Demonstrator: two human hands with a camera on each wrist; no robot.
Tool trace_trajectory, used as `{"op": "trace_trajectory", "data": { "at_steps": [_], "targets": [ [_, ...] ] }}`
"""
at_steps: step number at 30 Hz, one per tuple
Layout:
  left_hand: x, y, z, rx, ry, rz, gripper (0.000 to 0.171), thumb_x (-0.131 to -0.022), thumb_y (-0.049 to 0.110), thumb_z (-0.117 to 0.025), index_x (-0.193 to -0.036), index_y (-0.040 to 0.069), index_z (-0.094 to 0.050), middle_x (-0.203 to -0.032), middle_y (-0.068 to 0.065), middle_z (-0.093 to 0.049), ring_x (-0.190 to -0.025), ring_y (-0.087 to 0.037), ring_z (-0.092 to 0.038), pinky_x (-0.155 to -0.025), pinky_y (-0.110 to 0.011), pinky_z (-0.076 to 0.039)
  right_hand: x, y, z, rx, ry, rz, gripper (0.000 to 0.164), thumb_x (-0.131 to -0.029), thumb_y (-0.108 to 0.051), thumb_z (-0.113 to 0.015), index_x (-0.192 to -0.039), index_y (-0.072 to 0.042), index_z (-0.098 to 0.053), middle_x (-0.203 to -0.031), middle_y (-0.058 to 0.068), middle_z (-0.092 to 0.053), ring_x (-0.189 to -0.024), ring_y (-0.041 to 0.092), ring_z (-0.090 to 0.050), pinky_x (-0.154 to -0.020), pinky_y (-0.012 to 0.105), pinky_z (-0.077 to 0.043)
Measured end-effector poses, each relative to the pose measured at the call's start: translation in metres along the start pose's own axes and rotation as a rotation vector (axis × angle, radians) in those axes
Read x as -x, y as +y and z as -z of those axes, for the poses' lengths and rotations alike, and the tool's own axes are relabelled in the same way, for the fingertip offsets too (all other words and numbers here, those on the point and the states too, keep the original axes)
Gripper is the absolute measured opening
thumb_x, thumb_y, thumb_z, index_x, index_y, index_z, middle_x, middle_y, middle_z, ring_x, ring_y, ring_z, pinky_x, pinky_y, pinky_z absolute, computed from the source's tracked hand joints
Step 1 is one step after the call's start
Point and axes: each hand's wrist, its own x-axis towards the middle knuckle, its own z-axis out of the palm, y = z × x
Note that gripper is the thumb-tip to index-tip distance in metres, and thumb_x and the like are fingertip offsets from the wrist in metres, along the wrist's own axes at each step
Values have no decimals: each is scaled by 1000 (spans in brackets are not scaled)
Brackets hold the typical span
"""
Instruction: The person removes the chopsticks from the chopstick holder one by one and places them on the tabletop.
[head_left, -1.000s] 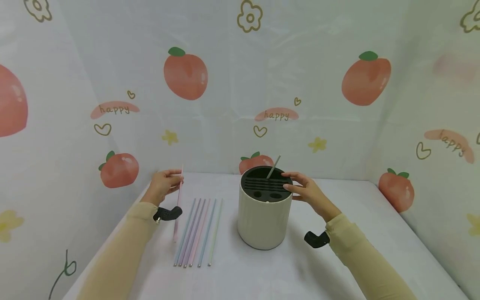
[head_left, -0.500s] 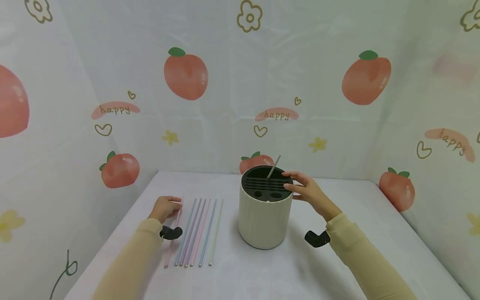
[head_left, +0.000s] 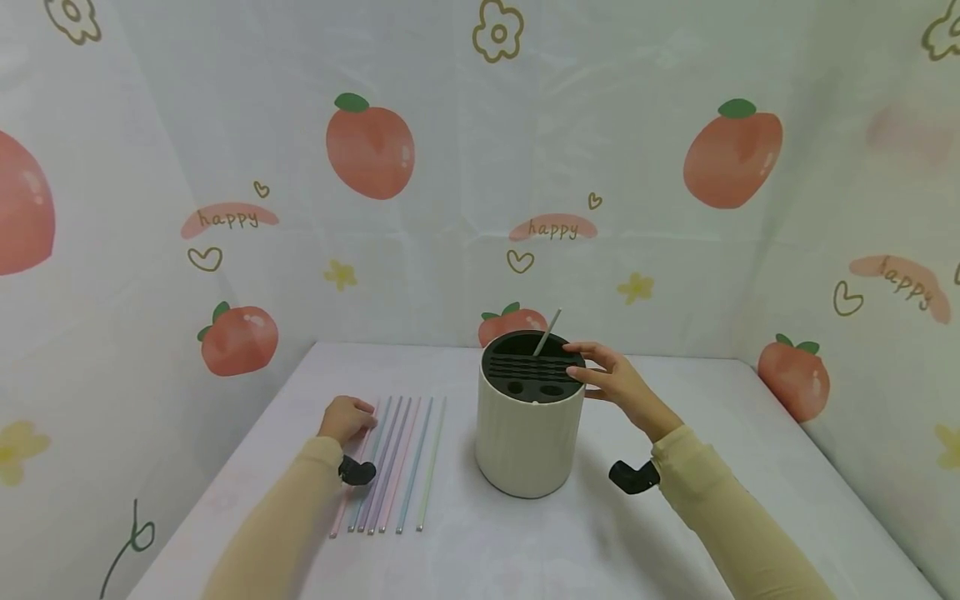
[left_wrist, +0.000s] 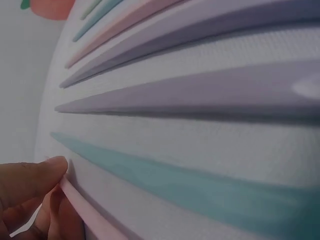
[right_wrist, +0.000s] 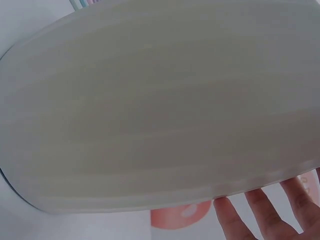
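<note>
My left hand (head_left: 348, 419) pinches the far, thin end of a pink chopstick (left_wrist: 92, 215) between thumb and finger, as the left wrist view shows. This chopstick lies on the table, left of a row of pastel chopsticks (head_left: 409, 467) with silvery near ends. A teal chopstick (left_wrist: 150, 170) lies closest to it. My right hand (head_left: 618, 385) rests at the right rim of a cream utensil holder (head_left: 527, 450) with a black slotted top (head_left: 525, 390). In the right wrist view, fairly straight fingers (right_wrist: 230, 220) touch the holder's side. One pale stick (head_left: 548, 332) leans in its back compartment.
A white cloth covers the table (head_left: 675, 517). Behind it hangs a white backdrop (head_left: 450, 250) printed with fruit and flowers. The tall holder stands right of the chopstick row, with table surface between them.
My left hand has lowered the pink chopstick from a raised, steep position onto the table, then shifted right with it toward the row. The right hand and the holder stay in place.
</note>
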Motion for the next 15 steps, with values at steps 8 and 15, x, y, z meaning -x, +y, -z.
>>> {"op": "trace_trajectory", "data": {
  "at_steps": [8, 15],
  "targets": [
    [5, 7, 0, -45, -3, 8, 24, -84, -1, -67, -105, -12, -63, -85, -17, -68, -66, -15, -59, -58, -22, -51, -1, 0, 0, -2, 0, -2, 52, -94, -21, -63, -140, -5, -45, -144, 21, -40, -122, 26, -51, -96, 47, -51],
    [-2, 1, 0, -25, -11, 17, 26, -83, -1, -68, -105, -11, -63, -86, -17, -68, -67, -15, -60, -59, -23, -53, -1, 1, 1, -1, -7, 6, 51, -94, -21, -63, -139, -5, -46, -145, 20, -39, -124, 28, -50, -97, 48, -50]
  ]
}}
